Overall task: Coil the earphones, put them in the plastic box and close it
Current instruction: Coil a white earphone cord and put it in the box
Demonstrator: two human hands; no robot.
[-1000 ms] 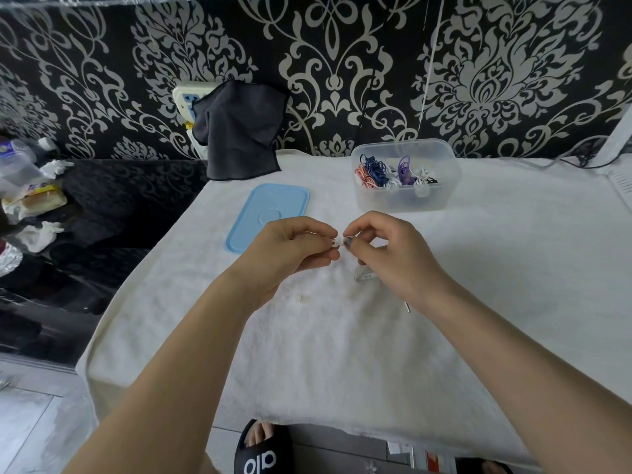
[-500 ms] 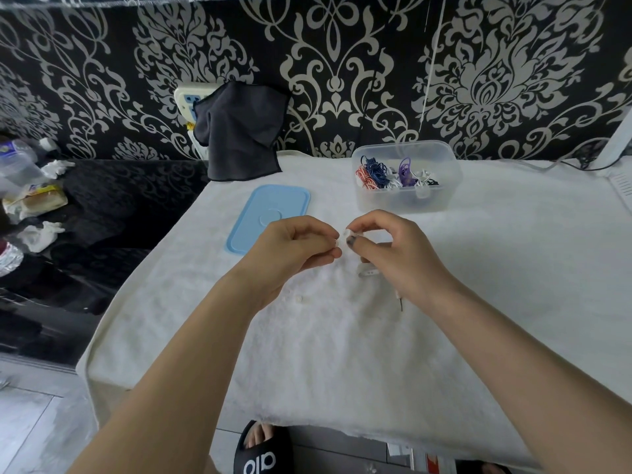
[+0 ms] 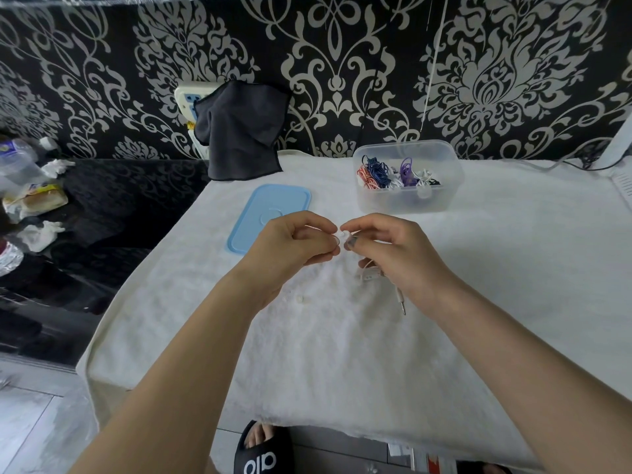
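Observation:
Above the white towel, my left hand [image 3: 294, 244] and my right hand [image 3: 393, 254] meet fingertip to fingertip and pinch a white earphone [image 3: 343, 234] between them. Its cable hangs under my right palm, with the inline remote [image 3: 369, 276] and the metal jack plug [image 3: 400, 301] dangling just over the towel. Most of the cable is hidden by my fingers. The clear plastic box [image 3: 407, 200] stands open behind my hands, holding several coiled earphones in red, blue, purple and white. Its light blue lid [image 3: 253, 217] lies flat to the left of the box.
A white towel [image 3: 342, 354] covers the table. A dark cloth [image 3: 239, 131] hangs over a wall socket at the back. Two tiny white ear tips [image 3: 300, 298] lie on the towel near my left wrist. Bottles, tissues and packets [image 3: 30, 200] sit on the black surface at left.
Both hands have stayed nearly in place, their fingers working the earphone; the hanging jack plug has swung slightly.

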